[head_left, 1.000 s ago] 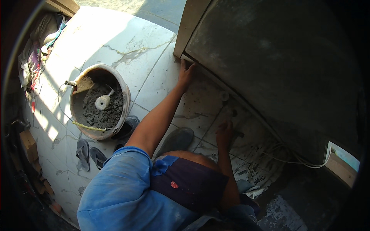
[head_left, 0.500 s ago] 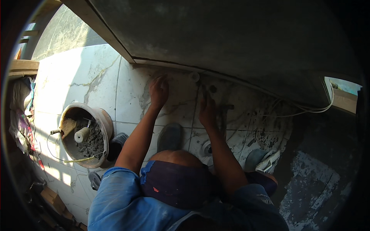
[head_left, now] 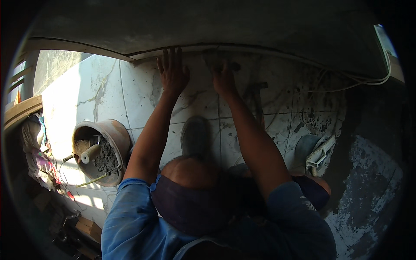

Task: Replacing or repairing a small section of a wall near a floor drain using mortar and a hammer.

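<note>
Left hand point(head_left: 174, 78) lies flat with its fingers spread wide, the tips reaching a pale strip point(head_left: 197, 49) that runs along the foot of the dark grey wall point(head_left: 216, 26). Just beside it, the right hand point(head_left: 224, 81) is curled near the same strip; shadow covers its fingertips, so whether it grips anything cannot be told. A hammer point(head_left: 258, 86) lies on the floor point(head_left: 147, 110), a little to the right of that hand, partly behind the forearm. The marbled tiles are dusty and stained. Below and between the forearms is a dark shoe point(head_left: 193, 138), toe toward the wall. Farther left, a bucket point(head_left: 116, 130) holds grey mortar point(head_left: 107, 159), with the pale handle point(head_left: 91, 153) of a tool sticking out of it. White cables point(head_left: 366, 82) loop off the wall at the right. A heap of cloths and bags point(head_left: 37, 149) lies at the far left, and a wooden block point(head_left: 89, 227) is below it.
</note>
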The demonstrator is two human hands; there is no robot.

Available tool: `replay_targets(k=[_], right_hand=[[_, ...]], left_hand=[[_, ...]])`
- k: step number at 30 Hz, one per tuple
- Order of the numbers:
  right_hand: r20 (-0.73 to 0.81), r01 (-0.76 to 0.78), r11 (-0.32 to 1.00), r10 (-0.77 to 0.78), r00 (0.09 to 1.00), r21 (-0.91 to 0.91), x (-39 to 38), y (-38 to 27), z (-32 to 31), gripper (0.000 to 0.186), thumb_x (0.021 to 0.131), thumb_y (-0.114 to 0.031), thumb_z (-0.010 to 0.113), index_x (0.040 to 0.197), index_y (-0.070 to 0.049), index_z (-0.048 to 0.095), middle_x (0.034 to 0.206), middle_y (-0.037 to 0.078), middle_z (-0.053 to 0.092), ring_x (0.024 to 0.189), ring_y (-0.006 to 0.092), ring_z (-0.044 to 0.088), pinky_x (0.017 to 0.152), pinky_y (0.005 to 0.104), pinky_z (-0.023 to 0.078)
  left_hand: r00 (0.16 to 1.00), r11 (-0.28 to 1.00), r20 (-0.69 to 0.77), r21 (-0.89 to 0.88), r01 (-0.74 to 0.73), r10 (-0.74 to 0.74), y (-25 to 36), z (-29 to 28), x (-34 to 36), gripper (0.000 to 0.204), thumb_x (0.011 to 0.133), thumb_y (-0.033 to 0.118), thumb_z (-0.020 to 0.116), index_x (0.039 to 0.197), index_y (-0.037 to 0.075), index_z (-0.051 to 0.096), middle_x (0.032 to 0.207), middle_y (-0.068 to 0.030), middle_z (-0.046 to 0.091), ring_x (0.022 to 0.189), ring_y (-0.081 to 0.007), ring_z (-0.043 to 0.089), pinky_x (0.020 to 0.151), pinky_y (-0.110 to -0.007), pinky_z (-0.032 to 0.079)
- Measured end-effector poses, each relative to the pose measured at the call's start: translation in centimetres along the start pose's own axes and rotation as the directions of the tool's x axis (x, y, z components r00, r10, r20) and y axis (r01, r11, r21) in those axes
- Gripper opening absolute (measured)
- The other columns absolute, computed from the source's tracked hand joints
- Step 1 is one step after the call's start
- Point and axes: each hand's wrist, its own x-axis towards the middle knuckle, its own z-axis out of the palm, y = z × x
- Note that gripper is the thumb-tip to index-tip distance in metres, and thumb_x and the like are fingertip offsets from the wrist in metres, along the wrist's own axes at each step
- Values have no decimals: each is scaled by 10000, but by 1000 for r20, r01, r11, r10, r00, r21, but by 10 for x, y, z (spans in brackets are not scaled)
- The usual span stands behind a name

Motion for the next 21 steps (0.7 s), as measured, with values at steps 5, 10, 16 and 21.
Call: replay_targets(k=[5,10,16,21], right_hand=[[-107,186,959,-166,980,215,19,-20,52,341,906,-217,525,1148,18,477,946,175,584,745,227,612,665,369,483],[80,-65,939,40,996,339,35,-33,85,227,913,-218,508,955,3,546,771,88,586,543,196,565,543,332,473],[78,519,851,-513,855,-86,44,-37,99,368,927,-346,463,912,4,577,798,202,631,716,370,636,653,436,492],[224,370,902,-322,920,-221,53,-48,118,318,916,-233,378,1002,2,575,932,235,637,854,398,627,733,465,517]], left_hand=[[975,975,18,-27,-219,220,-18,-3,-5,373,815,203,587,1175,107,591,1273,-101,535,1294,-311,387,1095,-543,205],[966,904,-6,-353,241,-259,-27,-8,-27,210,872,187,555,1026,85,657,1040,-101,644,1039,-279,589,1004,-433,380],[772,261,461,-757,599,-437,-17,-18,-13,422,985,318,418,1178,-38,538,1036,-108,640,900,-155,587,828,-294,465],[665,-242,605,-791,561,-438,-23,-9,9,429,987,331,388,1203,-14,525,1093,-104,611,972,-173,581,858,-289,458]])
